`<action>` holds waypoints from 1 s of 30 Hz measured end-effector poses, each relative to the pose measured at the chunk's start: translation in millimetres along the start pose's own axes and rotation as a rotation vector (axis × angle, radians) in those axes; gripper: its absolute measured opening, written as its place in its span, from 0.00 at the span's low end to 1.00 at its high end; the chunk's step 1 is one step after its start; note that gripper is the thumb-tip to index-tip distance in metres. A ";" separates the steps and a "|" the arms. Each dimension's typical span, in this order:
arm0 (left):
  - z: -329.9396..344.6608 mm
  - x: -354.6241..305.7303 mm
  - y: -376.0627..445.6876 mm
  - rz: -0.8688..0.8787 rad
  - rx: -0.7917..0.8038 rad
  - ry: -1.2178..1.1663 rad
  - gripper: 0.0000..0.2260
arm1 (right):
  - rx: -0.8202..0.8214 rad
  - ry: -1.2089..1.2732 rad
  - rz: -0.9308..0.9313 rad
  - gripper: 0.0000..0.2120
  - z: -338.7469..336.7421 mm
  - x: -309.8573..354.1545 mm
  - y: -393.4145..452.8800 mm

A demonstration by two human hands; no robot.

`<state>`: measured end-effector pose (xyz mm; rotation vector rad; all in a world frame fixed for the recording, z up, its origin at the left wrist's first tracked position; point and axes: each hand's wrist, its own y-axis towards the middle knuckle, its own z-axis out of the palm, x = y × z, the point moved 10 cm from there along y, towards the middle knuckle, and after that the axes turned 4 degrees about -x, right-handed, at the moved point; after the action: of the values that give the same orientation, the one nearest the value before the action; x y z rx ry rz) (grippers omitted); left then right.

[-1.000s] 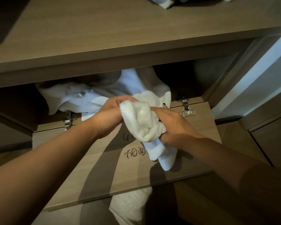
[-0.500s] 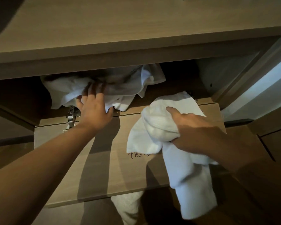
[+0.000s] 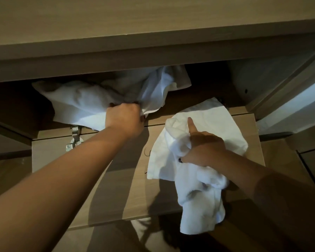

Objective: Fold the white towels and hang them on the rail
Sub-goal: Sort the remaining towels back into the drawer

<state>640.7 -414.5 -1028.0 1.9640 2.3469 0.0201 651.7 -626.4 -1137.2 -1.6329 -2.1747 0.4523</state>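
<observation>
Our left hand [image 3: 125, 119] fisted around crumpled white towels [image 3: 84, 104] half hidden inside the wooden cabinet [image 3: 153, 53], our right hand [image 3: 204, 148] clutching another bunched white towel [image 3: 198, 188] on its lowered wooden door [image 3: 116, 188], index finger raised

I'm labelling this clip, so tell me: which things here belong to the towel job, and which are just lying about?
Part of the job:
- crumpled white towels in the cupboard, gripped by the left hand
- white towel on the open flap, held by the right hand

Just there:
- flap door
- metal hinge
- countertop

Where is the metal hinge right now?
In the head view the metal hinge sits at the left, on the seam where the dropped-open cabinet door meets the cabinet, just below the heap of white towels and left of the left forearm.
</observation>
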 end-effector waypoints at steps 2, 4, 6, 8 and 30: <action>-2.9 -1.7 1.0 -0.045 -0.027 -0.172 0.10 | -0.006 0.021 0.020 0.63 2.1 -2.6 2.0; -9.6 4.4 0.8 -0.090 -0.074 -0.390 0.11 | -0.023 0.045 0.020 0.62 1.7 -3.1 2.5; -18.7 18.1 -1.0 -0.121 -0.114 -0.560 0.10 | -0.043 0.053 0.017 0.60 -1.5 -4.0 -1.5; -33.3 33.3 -7.7 -0.126 -0.186 -0.700 0.11 | -0.163 0.031 -0.041 0.50 -9.9 -1.0 -12.0; -90.5 0.4 -71.1 0.360 -0.342 -0.618 0.07 | -0.542 -0.067 -0.723 0.26 -116.3 93.6 -86.4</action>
<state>564.4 -423.0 -942.3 1.8467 1.4877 -0.1333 612.0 -556.8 -984.5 -0.9045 -2.8843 -0.3226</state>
